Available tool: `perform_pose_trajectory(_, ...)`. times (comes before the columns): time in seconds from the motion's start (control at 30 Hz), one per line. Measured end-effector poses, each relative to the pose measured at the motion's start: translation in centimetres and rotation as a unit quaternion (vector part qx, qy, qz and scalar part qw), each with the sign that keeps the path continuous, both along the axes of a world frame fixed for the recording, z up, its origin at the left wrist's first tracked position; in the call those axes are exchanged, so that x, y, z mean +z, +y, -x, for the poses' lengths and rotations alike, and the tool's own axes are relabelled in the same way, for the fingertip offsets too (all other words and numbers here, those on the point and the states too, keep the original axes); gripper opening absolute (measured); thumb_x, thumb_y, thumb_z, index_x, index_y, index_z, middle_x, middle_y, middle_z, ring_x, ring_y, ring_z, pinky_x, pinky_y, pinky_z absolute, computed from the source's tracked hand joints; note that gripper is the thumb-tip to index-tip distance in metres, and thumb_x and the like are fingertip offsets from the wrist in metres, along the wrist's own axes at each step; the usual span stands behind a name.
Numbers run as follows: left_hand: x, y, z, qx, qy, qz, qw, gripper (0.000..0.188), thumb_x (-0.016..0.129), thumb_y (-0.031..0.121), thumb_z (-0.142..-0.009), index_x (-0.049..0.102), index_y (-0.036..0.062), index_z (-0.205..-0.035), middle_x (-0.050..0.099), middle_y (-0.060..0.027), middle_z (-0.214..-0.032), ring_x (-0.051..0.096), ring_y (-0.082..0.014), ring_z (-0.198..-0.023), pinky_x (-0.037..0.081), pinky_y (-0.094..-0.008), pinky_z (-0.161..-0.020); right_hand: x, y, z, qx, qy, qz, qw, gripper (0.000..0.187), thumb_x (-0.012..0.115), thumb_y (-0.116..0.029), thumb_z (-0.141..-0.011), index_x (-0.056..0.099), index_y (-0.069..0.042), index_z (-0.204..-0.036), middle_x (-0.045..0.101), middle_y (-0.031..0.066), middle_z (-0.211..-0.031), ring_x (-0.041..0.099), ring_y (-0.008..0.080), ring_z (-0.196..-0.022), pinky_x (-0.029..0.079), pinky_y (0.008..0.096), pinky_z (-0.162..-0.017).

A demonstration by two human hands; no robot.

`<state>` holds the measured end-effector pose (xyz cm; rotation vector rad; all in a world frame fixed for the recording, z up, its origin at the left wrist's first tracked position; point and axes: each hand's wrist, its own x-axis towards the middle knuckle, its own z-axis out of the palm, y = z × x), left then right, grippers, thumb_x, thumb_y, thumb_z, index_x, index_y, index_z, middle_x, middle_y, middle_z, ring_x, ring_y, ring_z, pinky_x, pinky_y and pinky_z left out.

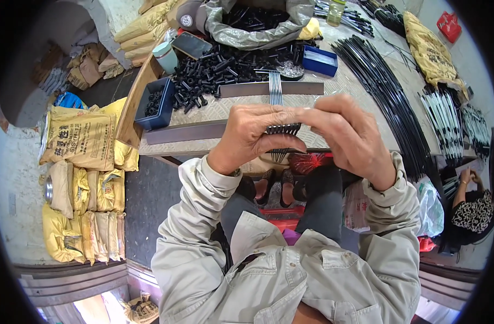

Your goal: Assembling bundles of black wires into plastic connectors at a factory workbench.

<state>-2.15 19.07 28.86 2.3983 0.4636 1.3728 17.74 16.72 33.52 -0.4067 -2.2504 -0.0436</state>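
A flat row of thin metal rods point(275, 89) with dark fittings runs from the table toward me. My left hand point(255, 129) is closed on this bundle, thumb below and fingers above. Between thumb and fingers shows a row of black ribbed ends point(283, 129). My right hand point(347, 132) is beside it, fingers curled and fingertips against the left hand's fingertips; what they pinch, if anything, is hidden. The far part of the rods crosses a long metal bar point(241, 89). Beyond lies a heap of black bolt-like plastic parts point(220, 70).
A blue bin point(154, 105) and lidded cup point(165, 56) stand left; a blue box point(320, 60) is behind my hands. Long black rods point(382, 102) lie right. A grey sack point(258, 38) of black parts is at the back. Another person point(471, 210) is far right.
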Motion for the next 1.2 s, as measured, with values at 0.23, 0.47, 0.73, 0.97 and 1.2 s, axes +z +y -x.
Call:
perform_pose_trajectory(0.23, -0.8, -0.8, -0.5, 0.064, 0.072, 0.228, 0.969, 0.060, 0.070, 0.046, -0.058, 0.064, 0.0048, -0.101, 0.064, -0.0143, -0.098, 0.063, -0.0286, -0.088, 0.050, -0.0369, -0.071, -0.3, 0.1, 2.2, -0.015, -0.006, -0.063, 0.998, 0.034, 0.071, -0.014, -0.065, 0.058, -0.005, -0.095, 0.053, 0.0085, -0.084, 0.056, 0.0224, -0.068, 0.045, 0.0301, -0.053)
perform_pose_trajectory(0.47, -13.3, 0.2, -0.5, 0.280, 0.400, -0.118, 0.865, 0.082, 0.069, 0.046, -0.059, 0.039, 0.0244, -0.132, 0.031, -0.0065, -0.141, 0.029, -0.0257, -0.129, 0.022, -0.0477, -0.105, 2.3, -5.1, -1.6, 0.020, -0.215, 0.041, 0.976, 0.019, 0.068, -0.017, -0.065, 0.061, -0.011, -0.082, 0.053, -0.0006, -0.074, 0.052, 0.0126, -0.057, 0.036, 0.0288, -0.049)
perform_pose_trajectory(0.73, -8.3, -6.0, -5.6, 0.177, 0.068, -0.071, 0.979, 0.029, 0.073, 0.027, -0.057, 0.059, 0.0133, -0.078, 0.062, -0.0005, -0.078, 0.062, -0.0183, -0.079, 0.046, -0.0344, -0.077, 4.0, -17.4, -20.9, 0.071, -0.163, -0.116, 0.977, 0.032, 0.066, -0.024, -0.061, 0.064, -0.015, -0.091, 0.059, 0.0039, -0.084, 0.050, 0.0162, -0.058, 0.037, 0.0376, -0.062)
perform_pose_trajectory(0.97, -3.2, -4.1, 0.8, 0.246, 0.234, -0.170, 0.925, 0.045, 0.068, 0.058, -0.054, 0.054, 0.0152, -0.055, 0.051, -0.0008, -0.056, 0.055, -0.0203, -0.051, 0.041, -0.0320, -0.047, -6.1, -21.8, -23.7, -0.275, 0.261, 0.118, 0.918, 0.030, 0.046, -0.026, -0.075, 0.054, -0.001, -0.060, 0.058, 0.0130, -0.066, 0.056, 0.0267, -0.069, 0.043, 0.0439, -0.074)
perform_pose_trajectory(1.2, -1.9, 2.6, 3.5, 0.148, 0.544, -0.225, 0.795, 0.043, 0.067, 0.051, -0.056, 0.057, 0.0096, -0.055, 0.053, -0.0006, -0.066, 0.056, -0.0178, -0.070, 0.045, -0.0317, -0.057, -25.9, -10.6, -11.3, 0.138, 0.011, 0.679, 0.721, 0.052, 0.054, -0.030, -0.087, 0.038, 0.001, -0.125, 0.046, 0.0110, -0.119, 0.043, 0.0200, -0.114, 0.033, 0.0314, -0.098)
